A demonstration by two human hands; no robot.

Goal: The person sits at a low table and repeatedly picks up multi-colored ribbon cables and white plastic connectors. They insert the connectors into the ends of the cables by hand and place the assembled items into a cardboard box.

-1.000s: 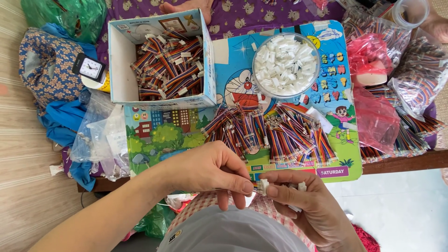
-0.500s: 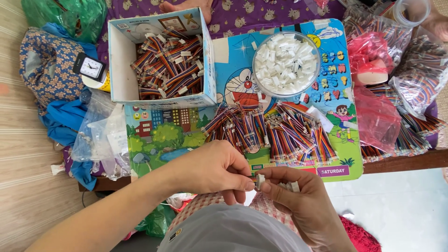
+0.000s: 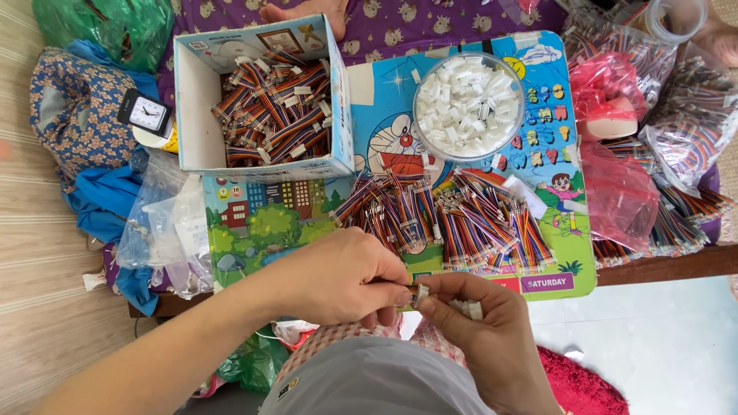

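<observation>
Fingertips of both hands meet at the near edge of the low table [image 3: 661,265]: the left hand [image 3: 338,280] is curled with thumb and forefinger pinched on one end of a small white plastic connector [image 3: 420,295], and the right hand [image 3: 480,327] grips the other end while more white connectors [image 3: 470,309] sit tucked under its bent fingers. The connector is held in the air just in front of the colourful cartoon board [image 3: 384,146] that lies on the table. On that board, just beyond the hands, lies a spread of striped wire bundles [image 3: 453,219]; farther back a round clear bowl [image 3: 430,146] is full of white connectors. Left of the bowl a white cardboard box [image 3: 201,131] holds more striped wire bundles. A small black clock [image 3: 146,114] rests by the box's left wall, and pink plastic bags [image 3: 619,192] with more wires lie on the right.
</observation>
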